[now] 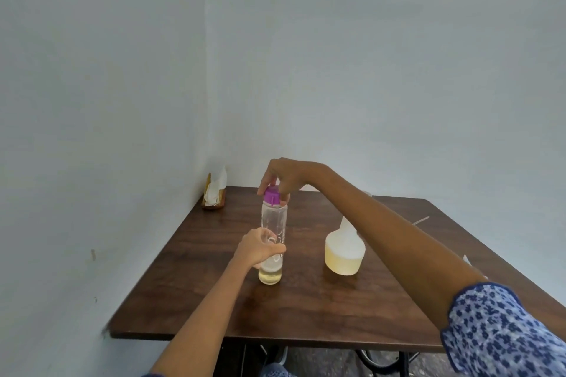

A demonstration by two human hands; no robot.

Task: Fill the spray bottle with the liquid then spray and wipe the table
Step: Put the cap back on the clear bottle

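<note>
A tall clear bottle (273,223) stands upright on the dark wooden table (306,300), with a little yellowish liquid at its bottom. My left hand (258,248) is wrapped around its lower body. My right hand (284,177) reaches over from the right, its fingers closed on the bottle's purple cap (272,195). To the right stands the translucent spray bottle body (345,249), with no spray head on its neck, holding pale yellow liquid to roughly half its height.
A wooden holder with white tissues (214,191) sits in the far left corner against the wall. A thin tube-like piece (421,220) lies on the table at the far right, beyond my right arm. Walls close the table's left and back sides.
</note>
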